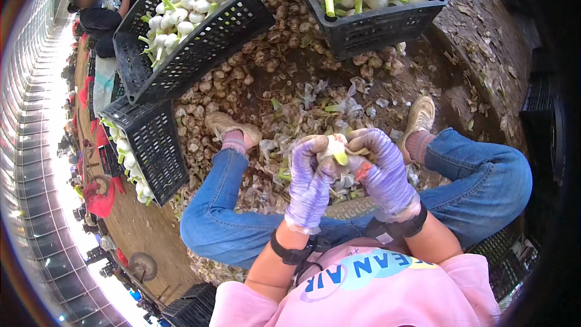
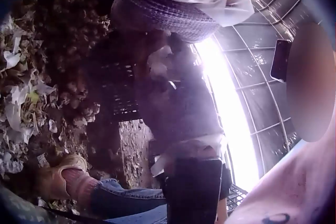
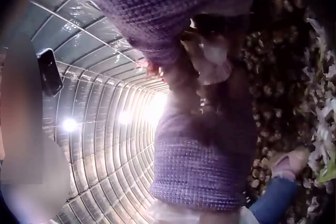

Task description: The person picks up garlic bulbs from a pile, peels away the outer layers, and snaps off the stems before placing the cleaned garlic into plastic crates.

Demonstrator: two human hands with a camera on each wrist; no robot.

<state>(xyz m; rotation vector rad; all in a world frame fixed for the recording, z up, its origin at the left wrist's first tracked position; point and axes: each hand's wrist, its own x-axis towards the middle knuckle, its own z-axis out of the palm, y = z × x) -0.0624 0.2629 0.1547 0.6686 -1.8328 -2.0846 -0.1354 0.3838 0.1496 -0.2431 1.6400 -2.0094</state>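
Note:
In the head view both hands wear purple knit gloves with brown fingers and meet over the ground between the person's legs. A white garlic bulb (image 1: 334, 148) with a short green stem stub (image 1: 341, 158) is between them. My left hand (image 1: 311, 178) grips the bulb from the left side. Its thumb and fingertips of my right hand (image 1: 387, 172) pinch it from the other side; a reddish patch marks that glove. The right wrist view shows the pale bulb dimly, between the two gloves. In the left wrist view the work is dark and mostly hidden.
Black crates of trimmed garlic stand ahead, one at left (image 1: 200, 42), one at right (image 1: 387, 24), and another (image 1: 151, 151) beside the left leg. Untrimmed bulbs (image 1: 206, 94) and loose peelings (image 1: 278, 139) cover the ground. Another person (image 1: 100, 18) sits at far left.

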